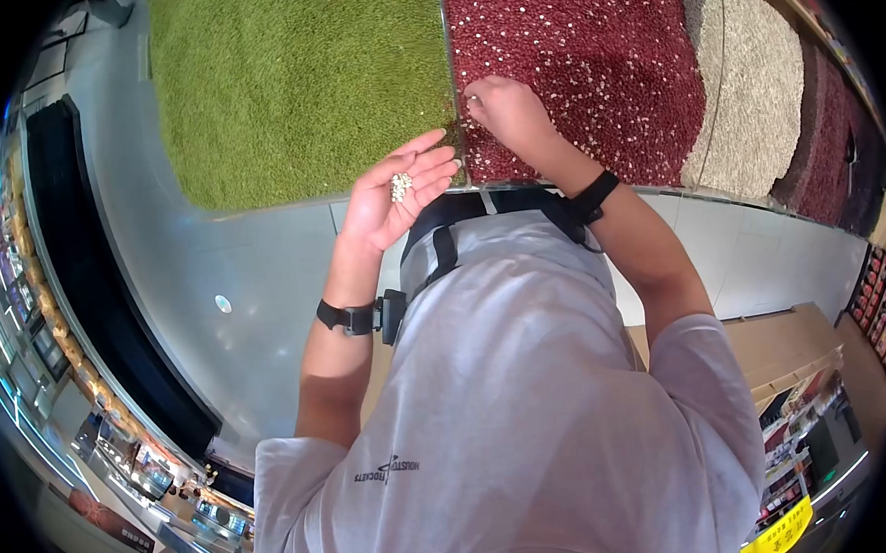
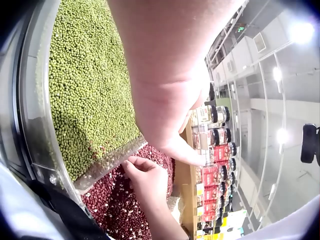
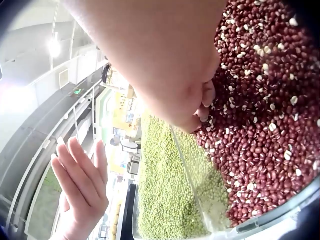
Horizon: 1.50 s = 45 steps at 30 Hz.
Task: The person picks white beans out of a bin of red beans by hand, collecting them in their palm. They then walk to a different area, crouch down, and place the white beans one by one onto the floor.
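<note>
Head view leaves the right hand's [image 1: 507, 110] fingertips out of sight: they are bent down into the red beans [image 1: 594, 64] just beside the clear divider [image 1: 448, 66]. Neither this view nor the right wrist view shows whether they pinch anything. The wrist views are mostly filled by a blurred forearm close to the lens, and the far bins are cut off by the dark edge of the picture.

The left hand [image 1: 392, 199] lies flat and wide, palm up, in front of the bins. It carries a small heap of pale beans [image 1: 401, 185] in the hollow of the palm, with the fingers straight.

The divider parts two bins. One is filled with green beans [image 1: 293, 78]. The other holds the red beans, with many pale specks scattered through them. Further right lies a bin of greyish grain [image 1: 753, 93], then darker ones that are hard to make out. A clear front wall [image 1: 728, 198] closes the bins toward the person.

Below them is a grey floor [image 1: 214, 255]. Shop shelves [image 1: 806, 426] of packaged goods stand to the right, with a yellow sign [image 1: 778, 534] near them.
</note>
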Motion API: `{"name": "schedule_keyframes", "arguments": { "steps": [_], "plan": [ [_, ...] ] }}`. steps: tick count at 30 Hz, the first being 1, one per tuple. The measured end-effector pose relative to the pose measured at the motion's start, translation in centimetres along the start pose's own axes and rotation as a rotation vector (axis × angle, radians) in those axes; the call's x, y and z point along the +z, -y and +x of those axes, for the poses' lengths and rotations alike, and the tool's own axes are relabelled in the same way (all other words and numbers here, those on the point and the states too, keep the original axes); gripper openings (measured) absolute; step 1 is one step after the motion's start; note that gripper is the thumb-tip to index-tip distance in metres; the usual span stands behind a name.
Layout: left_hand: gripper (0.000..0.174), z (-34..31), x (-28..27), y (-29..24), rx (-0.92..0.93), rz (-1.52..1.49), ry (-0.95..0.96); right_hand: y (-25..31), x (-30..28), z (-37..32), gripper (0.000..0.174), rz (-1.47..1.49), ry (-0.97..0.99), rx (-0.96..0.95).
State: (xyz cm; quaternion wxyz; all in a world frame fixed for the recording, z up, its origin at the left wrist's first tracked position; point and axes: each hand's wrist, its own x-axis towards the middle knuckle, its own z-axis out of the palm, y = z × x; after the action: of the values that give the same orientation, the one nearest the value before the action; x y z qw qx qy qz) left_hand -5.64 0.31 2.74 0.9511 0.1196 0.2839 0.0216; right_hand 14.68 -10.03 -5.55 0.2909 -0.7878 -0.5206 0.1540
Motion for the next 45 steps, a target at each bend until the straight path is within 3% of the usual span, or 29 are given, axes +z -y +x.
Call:
{"name": "schedule_keyframes", "arguments": {
  "steps": [4, 6, 8, 11, 12, 14, 23, 30, 32, 34, 37, 38, 40, 42, 44, 45],
  "plan": [
    [0.049, -0.2, 0.2, -0.1, 0.001, -0.009, -0.003, -0.9, -0.7, -0.4, 0.015, 0.161, -0.031, 0.068],
    [0.048, -0.2, 0.3, -0.1, -0.009, -0.021, 0.01, -1.3, -1.9, -0.7, 0.02, 0.49, -0.037, 0.264],
    [0.048, -0.1, 0.3, 0.1, -0.007, -0.018, -0.008, -1.7, -3.9, -1.0, 0.023, 0.563, -0.023, 0.334],
    [0.047, 0.1, 0.7, 0.4, -0.013, -0.011, -0.006, -2.8, -6.5, -1.8, 0.028, 1.163, 0.046, 0.663],
    [0.047, 0.3, 1.0, 0.5, -0.009, -0.006, -0.013, -3.2, -7.2, -2.3, 0.028, 1.156, 0.036, 0.665],
    [0.047, 0.6, 1.7, 0.8, -0.014, 0.009, -0.008, -3.9, -8.5, -3.1, 0.03, 1.447, -0.005, 0.705],
    [0.047, 2.0, 3.7, 2.3, -0.029, 0.047, 0.028, -5.9, -10.6, -5.2, 0.028, 1.764, -0.058, 0.687],
    [0.045, 3.3, 4.6, 3.7, -0.048, 0.084, 0.022, -6.1, -11.9, -6.1, 0.032, 1.606, -0.068, 0.666],
    [0.044, 3.6, 5.1, 4.1, -0.063, 0.103, -0.017, -5.4, -12.3, -6.3, 0.033, 1.173, -0.126, 0.613],
    [0.044, 3.7, 5.7, 4.4, -0.068, 0.102, -0.045, -3.7, -12.5, -6.3, 0.028, 1.062, -0.192, 0.542],
    [0.044, 4.6, 6.1, 4.9, -0.1, 0.083, -0.058, -0.3, -13.6, -6.7, 0.021, 0.611, -0.125, 0.301],
    [0.045, 4.8, 6.2, 5.1, -0.128, 0.064, -0.049, 1.5, -13.7, -6.9, 0.021, 0.66, -0.117, 0.22],
    [0.045, 5.4, 5.9, 5.7, -0.122, 0.052, -0.094, 3.4, -13.7, -6.8, 0.018, 0.385, -0.012, -0.082],
    [0.044, 6.1, 4.5, 6.1, -0.137, -0.08, 0.072, 3.9, -12.7, -6.4, 0.017, 0.34, 0.1, -0.154],
    [0.045, 6.2, 3.6, 6.3, -0.131, -0.124, 0.07, 4.1, -12.2, -6.1, 0.024, 0.318, 0.036, -0.268],
    [0.045, 5.9, 4.1, 6.0, -0.128, -0.069, 0.0, 4.6, -12.8, -5.9, 0.023, 0.304, -0.034, -0.204]
  ]
}}
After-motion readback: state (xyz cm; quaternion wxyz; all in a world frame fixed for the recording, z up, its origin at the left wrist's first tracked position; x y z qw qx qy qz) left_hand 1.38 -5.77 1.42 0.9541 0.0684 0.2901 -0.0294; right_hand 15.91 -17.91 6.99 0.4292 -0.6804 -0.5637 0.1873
